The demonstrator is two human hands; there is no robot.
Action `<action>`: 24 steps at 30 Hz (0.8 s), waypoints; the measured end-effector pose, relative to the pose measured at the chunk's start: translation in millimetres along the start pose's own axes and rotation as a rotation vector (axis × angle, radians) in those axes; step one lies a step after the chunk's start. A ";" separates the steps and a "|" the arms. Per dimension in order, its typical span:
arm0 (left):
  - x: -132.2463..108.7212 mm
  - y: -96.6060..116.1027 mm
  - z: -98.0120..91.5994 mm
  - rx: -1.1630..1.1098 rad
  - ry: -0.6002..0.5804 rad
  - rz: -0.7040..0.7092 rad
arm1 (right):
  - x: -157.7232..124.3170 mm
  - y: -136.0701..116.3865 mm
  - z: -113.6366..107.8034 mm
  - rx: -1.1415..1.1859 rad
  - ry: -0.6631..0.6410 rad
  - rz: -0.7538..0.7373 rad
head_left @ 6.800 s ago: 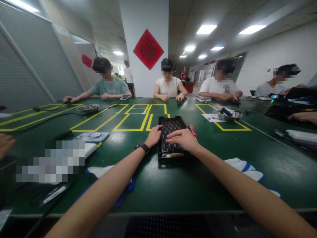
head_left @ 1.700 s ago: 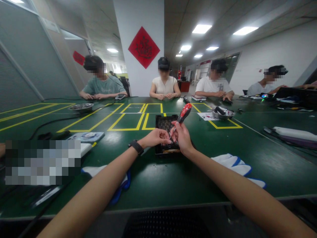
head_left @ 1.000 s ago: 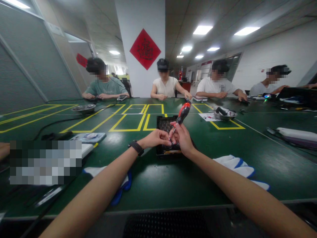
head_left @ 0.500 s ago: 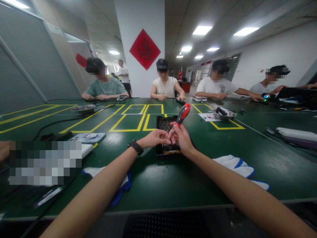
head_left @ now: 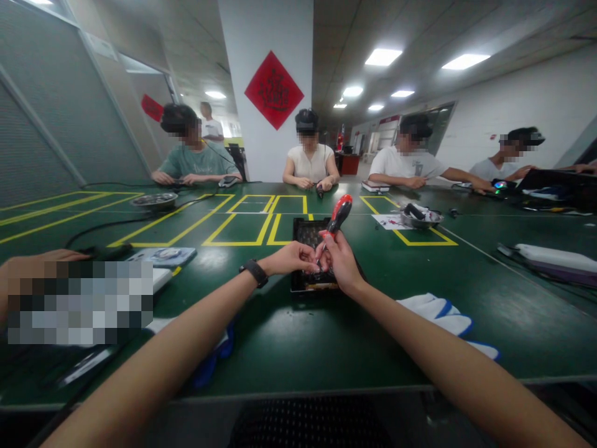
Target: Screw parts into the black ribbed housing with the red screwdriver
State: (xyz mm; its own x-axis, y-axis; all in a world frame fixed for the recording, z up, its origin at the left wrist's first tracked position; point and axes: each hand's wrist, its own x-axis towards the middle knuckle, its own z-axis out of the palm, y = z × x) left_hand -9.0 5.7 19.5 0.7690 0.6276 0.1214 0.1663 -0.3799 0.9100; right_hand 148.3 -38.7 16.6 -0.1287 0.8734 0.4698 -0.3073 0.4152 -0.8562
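Note:
My right hand [head_left: 341,262] grips a red-and-black screwdriver [head_left: 337,215], its handle pointing up and away and its tip down by my fingers. My left hand [head_left: 293,257], with a black watch on the wrist, pinches its fingertips at the screwdriver's tip; whatever sits between them is too small to make out. Both hands hover over the near end of a black rectangular device [head_left: 310,234] lying on the green table [head_left: 326,336].
White-and-blue gloves lie near my right forearm [head_left: 443,311] and under my left forearm [head_left: 212,354]. A metal bowl [head_left: 422,216] stands at the right, another bowl [head_left: 153,200] at the left. Several people sit across the table. Another person's hand [head_left: 41,258] rests at the far left.
Earlier both hands lay flat on the black device with the screwdriver beside it. Now my right hand holds the screwdriver up. Over the last second it barely moved.

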 end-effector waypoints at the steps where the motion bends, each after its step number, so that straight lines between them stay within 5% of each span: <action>1: 2.6 3.0 -2.7 0.011 -0.033 -0.017 | 0.2 0.2 -0.1 0.004 0.010 -0.010; 6: 14.5 15.8 -10.6 0.001 -0.137 -0.056 | 1.8 2.7 -1.0 0.034 0.024 -0.011; 13: 10.7 6.9 -2.0 0.168 0.196 0.030 | 4.5 7.6 -4.0 0.056 0.060 -0.010; 17: 14.1 23.8 -13.2 0.194 0.200 0.119 | 3.5 6.6 -2.9 0.053 0.049 -0.005; 19: 19.5 37.0 -25.6 0.003 0.374 0.196 | 2.8 5.0 -2.2 0.057 0.040 0.001; 21: 22.8 50.5 -44.3 -0.321 0.737 0.307 | 2.4 3.9 -2.0 0.066 0.038 0.015; 24: 17.8 68.9 -83.3 -0.735 1.118 0.503 | 2.2 3.9 -2.4 0.078 0.042 0.028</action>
State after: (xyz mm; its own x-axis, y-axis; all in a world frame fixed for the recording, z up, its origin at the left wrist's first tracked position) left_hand -35.2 47.4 117.4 -0.2899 0.8620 0.4158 -0.5912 -0.5029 0.6305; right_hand 149.1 -34.6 13.8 -0.0991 0.8950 0.4350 -0.3766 0.3709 -0.8489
